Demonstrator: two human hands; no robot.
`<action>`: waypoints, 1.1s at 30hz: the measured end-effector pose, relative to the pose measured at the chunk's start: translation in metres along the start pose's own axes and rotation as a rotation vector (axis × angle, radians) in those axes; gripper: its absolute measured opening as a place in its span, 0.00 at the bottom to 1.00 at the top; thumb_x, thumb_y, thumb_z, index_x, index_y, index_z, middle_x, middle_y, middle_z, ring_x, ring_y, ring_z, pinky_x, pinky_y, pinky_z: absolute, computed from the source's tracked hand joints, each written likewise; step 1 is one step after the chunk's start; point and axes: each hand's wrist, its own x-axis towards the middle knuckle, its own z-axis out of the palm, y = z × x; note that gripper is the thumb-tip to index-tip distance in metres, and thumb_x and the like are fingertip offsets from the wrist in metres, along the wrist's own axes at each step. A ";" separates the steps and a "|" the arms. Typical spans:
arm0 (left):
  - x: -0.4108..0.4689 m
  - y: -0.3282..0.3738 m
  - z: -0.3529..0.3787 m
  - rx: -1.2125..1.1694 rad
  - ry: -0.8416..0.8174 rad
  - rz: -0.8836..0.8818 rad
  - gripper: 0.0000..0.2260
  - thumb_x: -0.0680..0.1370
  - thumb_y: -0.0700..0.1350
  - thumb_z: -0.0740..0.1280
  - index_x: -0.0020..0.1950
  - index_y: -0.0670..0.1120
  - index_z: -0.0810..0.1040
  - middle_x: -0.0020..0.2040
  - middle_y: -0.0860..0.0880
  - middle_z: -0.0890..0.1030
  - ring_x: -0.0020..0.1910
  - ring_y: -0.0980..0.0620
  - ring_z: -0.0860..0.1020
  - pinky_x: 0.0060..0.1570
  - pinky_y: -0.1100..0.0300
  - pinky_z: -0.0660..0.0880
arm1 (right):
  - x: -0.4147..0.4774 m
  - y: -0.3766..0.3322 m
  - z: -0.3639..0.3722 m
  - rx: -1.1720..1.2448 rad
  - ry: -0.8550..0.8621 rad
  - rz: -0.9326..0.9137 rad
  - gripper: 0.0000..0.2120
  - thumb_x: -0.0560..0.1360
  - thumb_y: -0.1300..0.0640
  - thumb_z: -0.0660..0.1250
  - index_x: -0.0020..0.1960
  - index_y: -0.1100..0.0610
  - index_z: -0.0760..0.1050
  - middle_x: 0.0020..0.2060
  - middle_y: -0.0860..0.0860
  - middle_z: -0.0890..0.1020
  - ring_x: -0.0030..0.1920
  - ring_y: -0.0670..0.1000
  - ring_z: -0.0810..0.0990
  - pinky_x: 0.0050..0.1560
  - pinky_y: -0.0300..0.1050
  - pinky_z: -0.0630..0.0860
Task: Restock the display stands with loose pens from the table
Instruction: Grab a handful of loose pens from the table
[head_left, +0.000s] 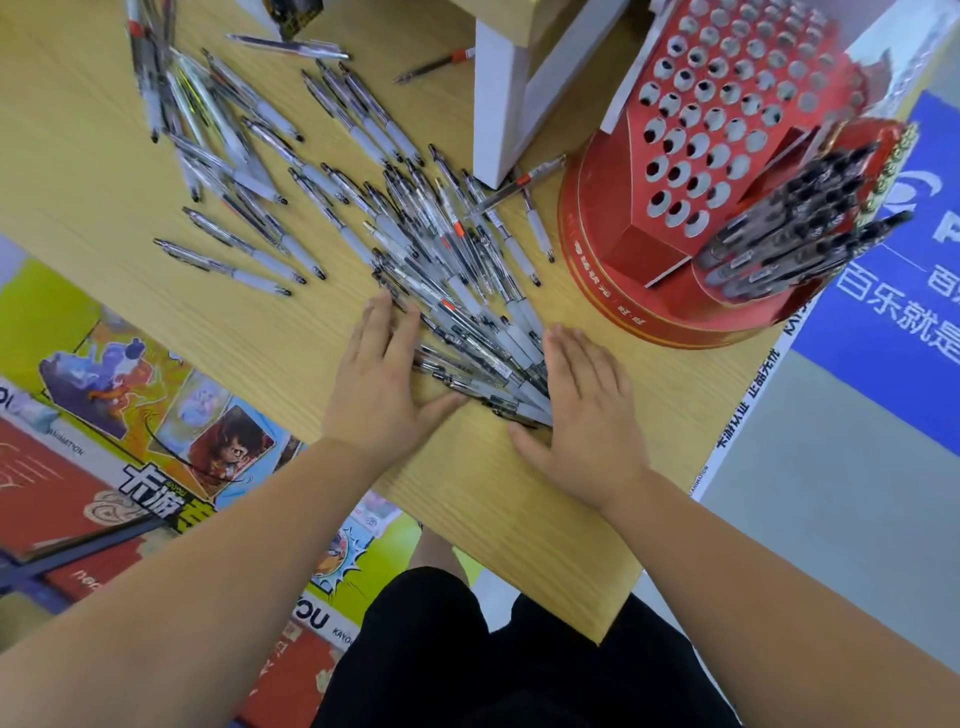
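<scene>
Nearest: both forearms reach over the edge of the wooden table (524, 525). The left hand (382, 384) lies flat, fingers straight, their inner edge touching the left flank of the pen pile (467, 338). The right hand (582, 410) is also flat and ungripping, its fingers against the pile's right flank. Neither hand holds a pen.

Key relation: the pile sits between the two hands and just beyond the thumbs. The pens' long axes run diagonally, near-right to far-left, and their near ends bunch by the right thumb. The two hands are about equally close. Judgement: they are herding pens into a bundle before picking it up.

Beyond, right: the red display stand (618, 260), near the right hand. Many holes (711, 104) are empty; one tier holds dark pens (795, 228). Beyond, left: scattered pens (234, 156), well apart from the hands.

Unclear: pen count, whether any lie under the right fingers, and the stand's far side, which is cut off and blurred.
</scene>
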 end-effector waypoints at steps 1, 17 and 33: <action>-0.002 0.003 0.002 -0.020 0.009 0.017 0.45 0.73 0.65 0.72 0.81 0.42 0.60 0.82 0.40 0.56 0.81 0.41 0.54 0.79 0.50 0.51 | 0.002 -0.002 0.000 -0.005 0.008 0.009 0.48 0.74 0.31 0.62 0.81 0.61 0.53 0.79 0.59 0.64 0.79 0.60 0.61 0.77 0.62 0.60; -0.012 -0.008 0.022 -0.104 0.168 0.257 0.23 0.80 0.51 0.67 0.73 0.47 0.74 0.78 0.38 0.65 0.76 0.35 0.65 0.71 0.33 0.63 | 0.027 0.013 0.002 0.062 0.098 -0.098 0.38 0.79 0.39 0.63 0.78 0.65 0.64 0.68 0.59 0.74 0.65 0.62 0.72 0.64 0.61 0.73; 0.027 0.008 0.026 -0.170 0.268 0.241 0.28 0.75 0.58 0.73 0.72 0.48 0.75 0.73 0.42 0.73 0.71 0.34 0.70 0.71 0.39 0.66 | 0.049 0.016 -0.003 -0.027 0.105 -0.101 0.45 0.73 0.28 0.63 0.77 0.61 0.66 0.59 0.58 0.76 0.57 0.61 0.76 0.58 0.59 0.77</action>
